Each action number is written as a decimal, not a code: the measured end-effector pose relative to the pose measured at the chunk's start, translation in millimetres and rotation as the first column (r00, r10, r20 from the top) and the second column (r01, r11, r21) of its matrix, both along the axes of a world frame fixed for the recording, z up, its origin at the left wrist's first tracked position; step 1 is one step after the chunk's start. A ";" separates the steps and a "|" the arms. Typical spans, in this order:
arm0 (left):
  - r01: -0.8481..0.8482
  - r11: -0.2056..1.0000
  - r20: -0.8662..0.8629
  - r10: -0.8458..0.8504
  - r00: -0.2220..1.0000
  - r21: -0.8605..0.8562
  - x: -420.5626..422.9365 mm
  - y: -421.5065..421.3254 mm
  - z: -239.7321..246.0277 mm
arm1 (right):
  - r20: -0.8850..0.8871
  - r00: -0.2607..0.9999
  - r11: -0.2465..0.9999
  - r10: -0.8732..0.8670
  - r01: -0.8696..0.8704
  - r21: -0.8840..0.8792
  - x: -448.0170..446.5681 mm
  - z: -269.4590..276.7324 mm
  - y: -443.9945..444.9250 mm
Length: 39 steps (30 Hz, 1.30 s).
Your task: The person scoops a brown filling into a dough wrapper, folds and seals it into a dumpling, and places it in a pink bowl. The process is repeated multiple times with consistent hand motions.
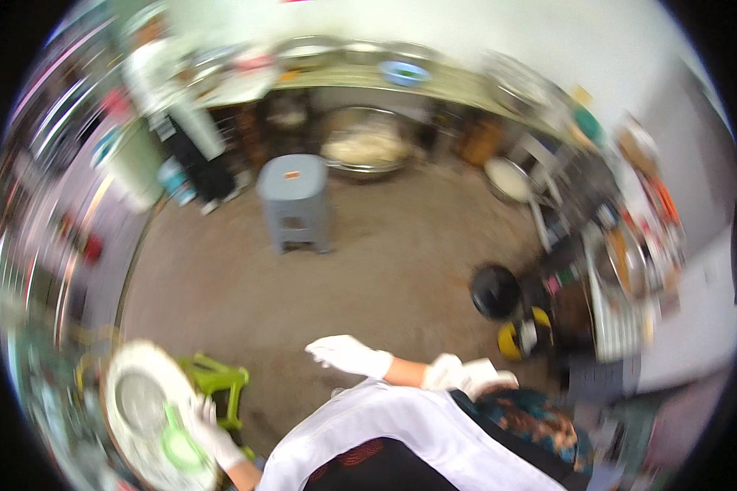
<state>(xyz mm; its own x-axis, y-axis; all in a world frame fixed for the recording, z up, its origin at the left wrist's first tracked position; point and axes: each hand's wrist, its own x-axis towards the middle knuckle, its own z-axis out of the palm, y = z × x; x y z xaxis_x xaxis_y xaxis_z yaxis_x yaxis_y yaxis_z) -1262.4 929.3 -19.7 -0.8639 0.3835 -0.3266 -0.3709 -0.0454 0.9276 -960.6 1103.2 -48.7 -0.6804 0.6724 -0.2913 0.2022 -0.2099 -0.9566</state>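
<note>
My left hand (212, 429), in a white glove, is at the right rim of a round pale board or tabletop (120, 356). On it are a round grey metal dish or pan (140, 402) and a light green plastic scoop or strainer (184, 445), its handle close to my fingers. Blur hides whether those fingers grip the rim or the green tool. Also gloved in white, my right hand (347, 357) hangs in front of my body above the brown floor. Nothing is visible in it, and the bend of its fingers is unclear.
A grey plastic stool (293, 190) stands mid-floor, a green stool (221, 380) beside the round surface. Under the far counter (344, 78) sits a wide metal basin (368, 147) of pale contents. At left, a person (172, 104) stands near a bin (132, 162). A black round object (495, 291) is at right.
</note>
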 end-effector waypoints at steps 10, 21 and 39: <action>0.808 0.566 -0.345 -0.800 0.490 -0.165 31.2 144.7 14.5 | 0.416 0.897 0.617 0.147 -0.412 0.670 -113.1 16.7 91.0; 0.412 0.873 -0.263 -0.475 0.840 -0.262 -83.2 237.3 19.7 | 0.389 0.832 0.680 0.396 -0.550 0.485 -253.5 8.8 257.1; -0.413 0.870 -0.086 0.405 0.910 -0.270 -339.2 140.9 -39.0 | 0.417 0.505 0.457 0.756 -0.863 0.218 -629.0 -7.1 309.0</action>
